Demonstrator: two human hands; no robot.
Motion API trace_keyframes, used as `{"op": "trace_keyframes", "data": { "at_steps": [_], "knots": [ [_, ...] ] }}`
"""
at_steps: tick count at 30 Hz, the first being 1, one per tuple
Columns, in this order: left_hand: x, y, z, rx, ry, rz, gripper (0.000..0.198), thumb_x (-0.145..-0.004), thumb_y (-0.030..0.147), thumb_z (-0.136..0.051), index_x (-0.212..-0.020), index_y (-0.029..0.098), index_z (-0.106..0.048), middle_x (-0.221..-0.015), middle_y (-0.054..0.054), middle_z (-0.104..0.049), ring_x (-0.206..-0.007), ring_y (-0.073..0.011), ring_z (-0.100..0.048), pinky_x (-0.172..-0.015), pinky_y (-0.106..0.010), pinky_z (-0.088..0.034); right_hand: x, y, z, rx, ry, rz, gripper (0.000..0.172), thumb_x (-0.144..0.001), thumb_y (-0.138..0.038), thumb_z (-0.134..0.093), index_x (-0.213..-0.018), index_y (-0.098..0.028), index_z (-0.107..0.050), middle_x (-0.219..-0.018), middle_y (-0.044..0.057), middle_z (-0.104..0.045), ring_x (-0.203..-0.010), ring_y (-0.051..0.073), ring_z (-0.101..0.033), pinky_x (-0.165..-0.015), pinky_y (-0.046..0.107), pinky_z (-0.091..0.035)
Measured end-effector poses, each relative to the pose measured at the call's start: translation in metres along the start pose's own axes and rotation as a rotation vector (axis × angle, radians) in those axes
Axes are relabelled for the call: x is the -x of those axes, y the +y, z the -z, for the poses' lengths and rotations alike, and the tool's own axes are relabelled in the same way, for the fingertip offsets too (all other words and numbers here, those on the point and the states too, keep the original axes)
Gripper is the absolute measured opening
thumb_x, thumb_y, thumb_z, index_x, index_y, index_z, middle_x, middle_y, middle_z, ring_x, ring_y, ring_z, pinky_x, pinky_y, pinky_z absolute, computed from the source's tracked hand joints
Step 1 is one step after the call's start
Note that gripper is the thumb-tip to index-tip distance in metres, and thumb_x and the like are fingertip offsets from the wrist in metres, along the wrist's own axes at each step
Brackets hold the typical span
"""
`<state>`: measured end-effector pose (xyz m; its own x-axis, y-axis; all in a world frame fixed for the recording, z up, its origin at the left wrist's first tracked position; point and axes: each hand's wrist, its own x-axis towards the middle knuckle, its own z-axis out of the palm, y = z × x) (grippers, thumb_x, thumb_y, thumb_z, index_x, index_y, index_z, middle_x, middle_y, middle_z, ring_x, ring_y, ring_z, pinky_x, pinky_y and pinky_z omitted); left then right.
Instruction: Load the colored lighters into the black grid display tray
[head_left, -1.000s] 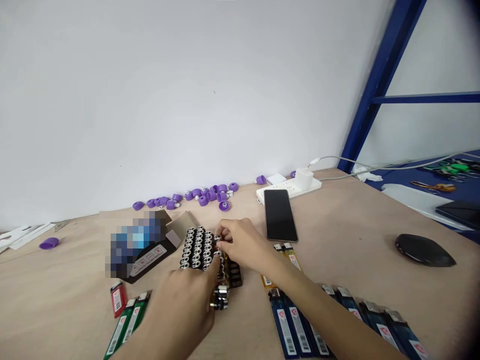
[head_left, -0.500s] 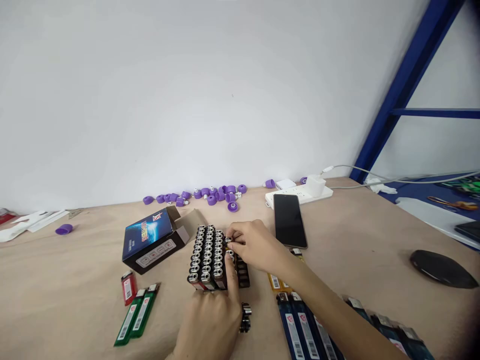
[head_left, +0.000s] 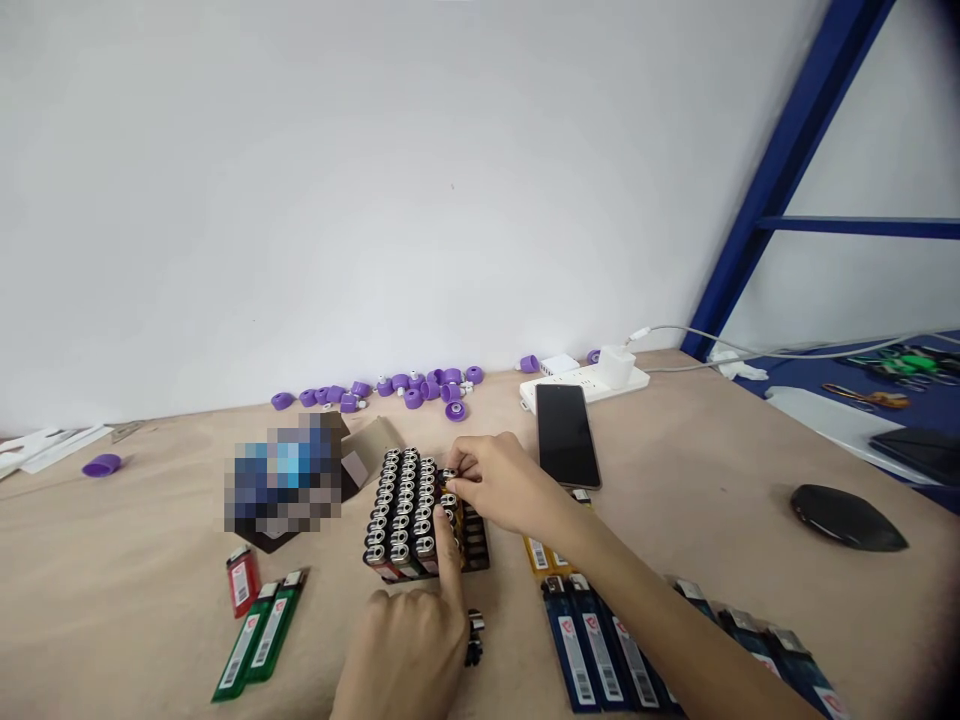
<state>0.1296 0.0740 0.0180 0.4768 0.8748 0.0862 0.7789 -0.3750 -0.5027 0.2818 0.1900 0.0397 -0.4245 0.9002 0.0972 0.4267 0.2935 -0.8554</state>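
We see upright lighters with rounded metal tops, ranked in a black slotted tray on the smooth desk; the grip of the right hand is pinched on a yellow lighter in the fourth row, while the left hand touches that row with its straight index finger, its thumb position we cannot tell

The left hand has drawn down toward the bottom of the frame since a second earlier, its index finger now extended, baring the near ends of upright, silver-and-black-topped lighters at center; the small silver-and-black metal tops beside the hand sit lower.
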Motion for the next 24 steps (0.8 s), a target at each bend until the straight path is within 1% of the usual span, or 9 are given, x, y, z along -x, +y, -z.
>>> {"op": "trace_keyframes", "data": {
  "at_steps": [5, 10, 16, 20, 24],
  "knots": [
    [0.0004, 0.0024, 0.0026, 0.025, -0.012, 0.026, 0.064, -0.081, 0.009, -0.053, -0.144, 0.001, -0.044, -0.047, 0.000, -0.056, -0.037, -0.0130, -0.051, -0.043, -0.021, -0.033, 0.0000, 0.0038, -0.0034, 0.026, 0.008, 0.035, 0.013, -0.081, -0.005, -0.065, -0.084, -0.017, -0.065, -0.082, 0.006, -0.073, -0.077, 0.018, -0.071, -0.063, 0.024, -0.050],
    [-0.0006, 0.0046, 0.0055, 0.010, -0.048, 0.044, 0.068, -0.081, 0.006, -0.054, -0.147, 0.007, -0.041, -0.049, -0.002, -0.059, -0.040, -0.0140, -0.055, -0.046, -0.021, -0.036, 0.0010, -0.0004, -0.0020, 0.035, -0.008, 0.051, 0.014, -0.080, -0.004, -0.065, -0.083, -0.017, -0.065, -0.082, 0.004, -0.073, -0.078, 0.017, -0.070, -0.064, 0.023, -0.049],
    [0.0003, 0.0006, 0.0034, 0.025, -0.039, 0.013, 0.069, -0.080, 0.004, -0.052, -0.148, 0.005, -0.040, -0.047, 0.000, -0.057, -0.036, -0.0119, -0.051, -0.043, -0.019, -0.033, 0.0010, 0.0005, 0.0019, 0.039, -0.024, 0.057, 0.012, -0.081, -0.005, -0.064, -0.082, -0.017, -0.064, -0.080, 0.004, -0.072, -0.074, 0.017, -0.069, -0.061, 0.022, -0.048],
    [0.0024, -0.0013, 0.0018, 0.029, -0.032, -0.003, 0.071, -0.079, 0.004, -0.053, -0.148, 0.004, -0.038, -0.049, 0.000, -0.057, -0.037, -0.0124, -0.053, -0.043, -0.020, -0.033, 0.0001, 0.0047, 0.0000, 0.053, -0.028, 0.074, 0.012, -0.082, -0.005, -0.063, -0.083, -0.017, -0.064, -0.081, 0.004, -0.072, -0.074, 0.016, -0.068, -0.061, 0.022, -0.047],
    [0.0040, -0.0040, 0.0022, 0.033, -0.034, -0.005, 0.077, -0.076, 0.005, -0.054, -0.151, 0.005, -0.034, -0.050, 0.001, -0.057, -0.039, -0.0130, -0.054, -0.043, -0.020, -0.033, 0.0012, 0.0034, 0.0003, 0.084, -0.037, 0.101, 0.012, -0.082, -0.005, -0.063, -0.081, -0.017, -0.064, -0.078, 0.004, -0.072, -0.071, 0.015, -0.067, -0.059, 0.021, -0.046]
  ]
}}
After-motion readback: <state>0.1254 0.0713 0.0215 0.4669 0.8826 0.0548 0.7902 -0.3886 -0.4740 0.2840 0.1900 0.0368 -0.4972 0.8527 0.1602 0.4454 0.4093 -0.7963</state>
